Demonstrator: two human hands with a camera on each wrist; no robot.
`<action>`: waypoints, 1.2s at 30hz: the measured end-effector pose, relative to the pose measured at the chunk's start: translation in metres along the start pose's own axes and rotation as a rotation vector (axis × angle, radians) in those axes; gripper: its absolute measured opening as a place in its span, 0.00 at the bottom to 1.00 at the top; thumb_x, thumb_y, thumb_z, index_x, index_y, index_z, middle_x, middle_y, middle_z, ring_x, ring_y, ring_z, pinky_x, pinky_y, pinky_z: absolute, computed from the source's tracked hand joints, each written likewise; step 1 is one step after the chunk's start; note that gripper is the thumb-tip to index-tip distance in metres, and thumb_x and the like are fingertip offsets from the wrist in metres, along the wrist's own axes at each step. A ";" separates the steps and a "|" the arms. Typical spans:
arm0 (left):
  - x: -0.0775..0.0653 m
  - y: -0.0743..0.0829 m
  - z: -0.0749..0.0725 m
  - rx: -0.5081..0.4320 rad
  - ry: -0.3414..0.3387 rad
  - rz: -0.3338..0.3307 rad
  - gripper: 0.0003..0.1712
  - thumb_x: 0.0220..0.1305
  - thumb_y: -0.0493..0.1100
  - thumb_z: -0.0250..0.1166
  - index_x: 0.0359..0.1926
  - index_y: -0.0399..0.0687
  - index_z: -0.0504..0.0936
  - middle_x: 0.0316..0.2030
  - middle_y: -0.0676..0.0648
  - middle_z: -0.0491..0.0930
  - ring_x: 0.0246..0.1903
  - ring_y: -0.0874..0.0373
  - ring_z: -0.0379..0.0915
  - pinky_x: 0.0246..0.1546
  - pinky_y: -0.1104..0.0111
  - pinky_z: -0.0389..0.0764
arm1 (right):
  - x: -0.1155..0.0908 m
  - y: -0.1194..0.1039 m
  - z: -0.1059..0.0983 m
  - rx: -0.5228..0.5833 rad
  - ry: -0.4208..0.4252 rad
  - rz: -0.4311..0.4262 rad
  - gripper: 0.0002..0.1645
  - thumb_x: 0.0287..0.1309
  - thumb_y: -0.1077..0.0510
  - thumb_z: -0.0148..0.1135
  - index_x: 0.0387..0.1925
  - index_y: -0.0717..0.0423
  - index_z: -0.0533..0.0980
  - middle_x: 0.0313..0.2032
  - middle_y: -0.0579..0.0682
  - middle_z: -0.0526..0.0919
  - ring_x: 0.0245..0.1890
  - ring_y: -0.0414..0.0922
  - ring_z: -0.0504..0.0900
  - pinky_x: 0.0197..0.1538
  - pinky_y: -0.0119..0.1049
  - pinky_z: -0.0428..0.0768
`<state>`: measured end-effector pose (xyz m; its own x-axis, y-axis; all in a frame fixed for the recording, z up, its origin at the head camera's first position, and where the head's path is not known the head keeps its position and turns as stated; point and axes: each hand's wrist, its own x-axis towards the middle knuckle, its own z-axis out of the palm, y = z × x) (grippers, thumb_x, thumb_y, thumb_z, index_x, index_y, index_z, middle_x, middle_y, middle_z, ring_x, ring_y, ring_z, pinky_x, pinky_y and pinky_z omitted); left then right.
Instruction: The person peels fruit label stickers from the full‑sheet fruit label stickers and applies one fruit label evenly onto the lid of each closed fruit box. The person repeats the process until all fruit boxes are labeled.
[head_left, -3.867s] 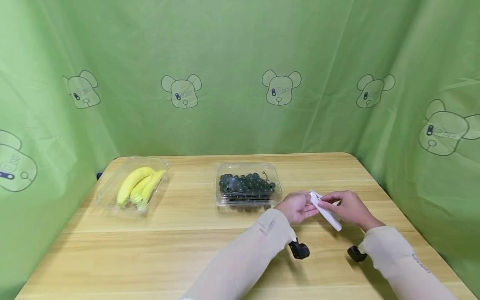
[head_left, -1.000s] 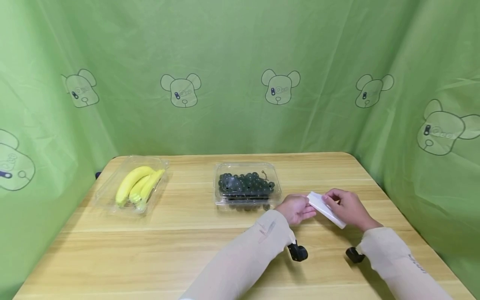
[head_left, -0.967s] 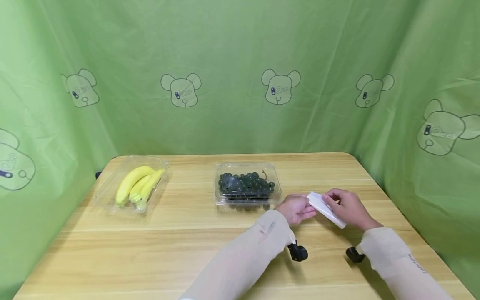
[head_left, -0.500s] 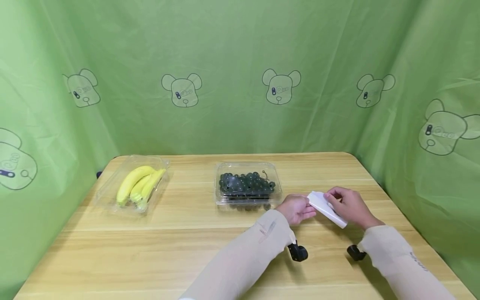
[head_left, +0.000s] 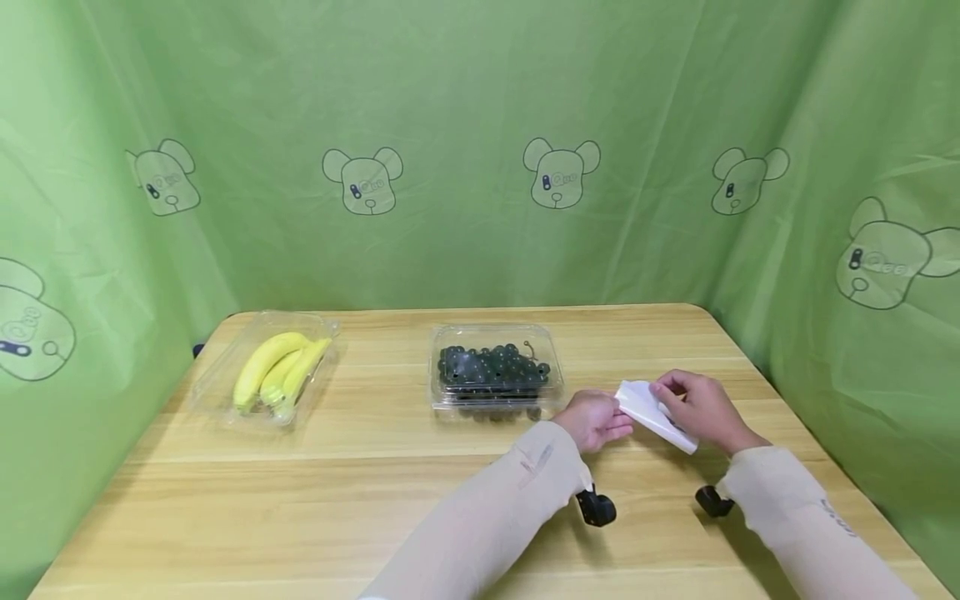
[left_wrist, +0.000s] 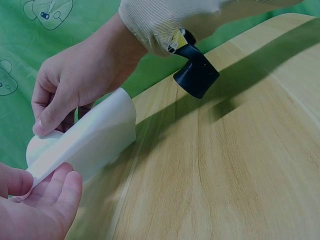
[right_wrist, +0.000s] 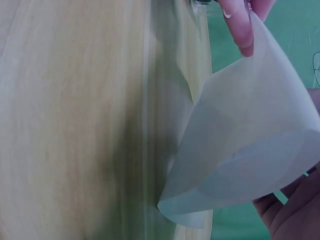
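A thin, glossy white sheet (head_left: pixel 654 417), folded over or curled, is held between both hands above the right side of the table. My left hand (head_left: pixel 592 421), palm turned up, pinches one end of it; the left wrist view shows the thumb on top and the fingers beneath the sheet (left_wrist: pixel 97 137). On the sheet's far side my right hand (head_left: pixel 703 410) pinches a rounded flap with thumb and fingers. Seen from the right wrist, the sheet (right_wrist: pixel 250 130) bows out, slightly see-through, with a rounded shape showing through it.
A clear clamshell box (head_left: pixel 441 398) with dark grapes (head_left: pixel 491 367) stands at the back middle of the table (head_left: pixel 300 517), just beyond the left hand. Farther left, bananas (head_left: pixel 262 367) lie in another clear package (head_left: pixel 217 367). Green curtains (head_left: pixel 465 258) enclose the back and sides.
The sheet was a narrow strip several seconds ago and now shows a wider face. My right hand has shifted slightly up and away with its side; the left hand has stayed nearly still.
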<state>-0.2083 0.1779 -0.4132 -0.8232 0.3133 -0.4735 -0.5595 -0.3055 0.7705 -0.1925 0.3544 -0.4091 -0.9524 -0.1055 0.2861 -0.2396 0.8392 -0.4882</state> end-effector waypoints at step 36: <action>0.001 -0.003 0.002 0.019 0.038 -0.002 0.14 0.66 0.25 0.51 0.49 0.30 0.78 0.31 0.37 0.81 0.39 0.44 0.82 0.48 0.55 0.82 | 0.003 0.007 -0.008 -0.008 0.049 0.046 0.16 0.69 0.54 0.56 0.36 0.63 0.80 0.30 0.54 0.83 0.31 0.47 0.78 0.32 0.36 0.76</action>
<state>-0.2069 0.1806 -0.4154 -0.8250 0.2797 -0.4910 -0.5599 -0.2874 0.7771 -0.1959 0.3638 -0.4052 -0.9520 -0.0402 0.3035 -0.1936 0.8470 -0.4950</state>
